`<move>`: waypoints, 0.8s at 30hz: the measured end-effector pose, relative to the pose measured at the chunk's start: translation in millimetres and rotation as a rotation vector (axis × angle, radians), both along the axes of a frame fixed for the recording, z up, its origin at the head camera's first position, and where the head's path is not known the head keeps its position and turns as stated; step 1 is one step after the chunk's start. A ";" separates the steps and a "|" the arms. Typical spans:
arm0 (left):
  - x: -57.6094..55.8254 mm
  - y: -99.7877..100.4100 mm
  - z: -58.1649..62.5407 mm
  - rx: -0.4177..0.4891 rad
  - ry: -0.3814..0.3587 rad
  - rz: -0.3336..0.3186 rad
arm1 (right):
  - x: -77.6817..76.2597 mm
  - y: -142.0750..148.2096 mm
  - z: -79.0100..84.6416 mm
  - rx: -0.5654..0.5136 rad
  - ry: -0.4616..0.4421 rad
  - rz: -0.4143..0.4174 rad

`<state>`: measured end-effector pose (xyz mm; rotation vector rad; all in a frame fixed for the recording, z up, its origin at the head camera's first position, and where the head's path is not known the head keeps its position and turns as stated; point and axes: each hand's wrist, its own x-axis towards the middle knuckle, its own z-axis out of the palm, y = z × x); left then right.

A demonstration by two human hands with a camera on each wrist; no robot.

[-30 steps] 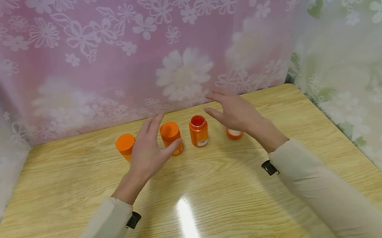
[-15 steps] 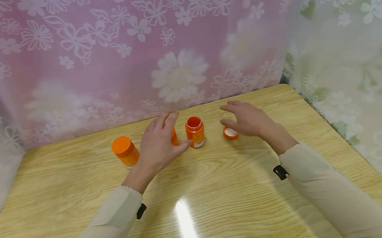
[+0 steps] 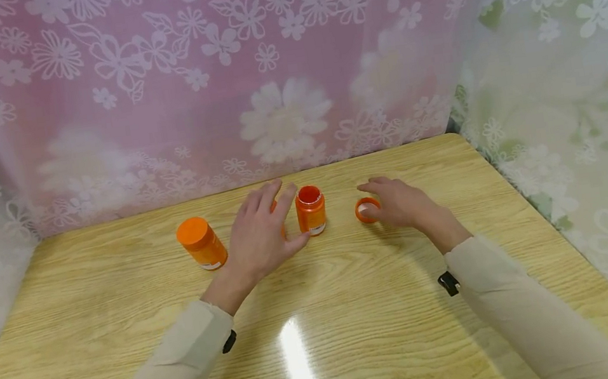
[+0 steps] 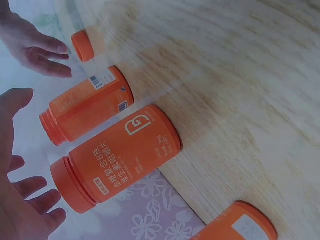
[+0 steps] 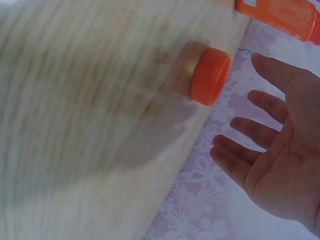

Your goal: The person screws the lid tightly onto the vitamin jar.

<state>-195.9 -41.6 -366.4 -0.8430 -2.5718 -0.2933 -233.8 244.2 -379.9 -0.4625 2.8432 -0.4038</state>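
Note:
My left hand (image 3: 257, 239) hovers with spread, slightly bent fingers over a capped orange bottle (image 4: 120, 157), which it mostly hides in the head view. In the left wrist view the fingers are just off that bottle's lid (image 4: 75, 185), holding nothing. Right beside it stands an orange bottle without a lid (image 3: 313, 217), its red mouth facing up; the left thumb reaches near it. My right hand (image 3: 401, 203) is close over a loose orange lid (image 5: 210, 76), which lies on the table with its hollow, pale-lined side up. Its fingers are parted, with nothing between them.
Another capped orange bottle (image 3: 202, 244) stands at the left, beside my left wrist. All of it sits on a wood-grain table (image 3: 356, 323), near the back edge. Behind hangs a pink floral curtain (image 3: 169, 130), and a pale green one (image 3: 568, 135) borders the right side.
My left hand has moved right, from the gap between the two capped bottles to over the middle one. My right hand has moved back from near the uncapped bottle and down over the loose lid.

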 end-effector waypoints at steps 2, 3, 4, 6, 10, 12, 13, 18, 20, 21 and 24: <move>1.9 1.2 -1.7 0.005 0.020 -0.007 | 0.2 0.6 -3.8 0.006 0.002 0.004; 2.8 1.9 -2.7 0.011 0.027 -0.009 | 0.3 0.8 -5.4 0.005 0.004 0.004; 3.7 2.7 -3.5 0.018 0.037 -0.014 | 0.6 0.9 -6.8 0.006 0.006 0.005; 5.7 4.8 -5.1 0.028 0.053 -0.021 | 0.9 0.8 -9.2 0.005 0.011 0.008; 8.9 10.4 -6.8 0.094 0.037 -0.038 | 1.0 1.1 -13.1 -0.007 0.018 0.014; 9.9 13.5 -6.6 0.144 0.002 -0.037 | 0.9 1.3 -14.5 -0.010 0.018 0.016; 10.2 15.0 -6.1 0.169 -0.018 -0.037 | 0.9 1.5 -15.3 -0.012 0.019 0.016; 10.4 22.8 -2.8 0.283 -0.131 -0.026 | 1.7 1.8 -17.9 -0.017 0.027 0.013; 10.3 26.0 -1.6 0.321 -0.179 -0.013 | 2.1 1.6 -18.0 -0.020 0.030 0.010; 10.2 27.6 -1.3 0.332 -0.200 -0.004 | 2.0 1.6 -18.1 -0.021 0.030 0.009; 9.8 31.4 -0.7 0.337 -0.223 0.019 | 1.5 1.1 -17.9 -0.023 0.031 0.009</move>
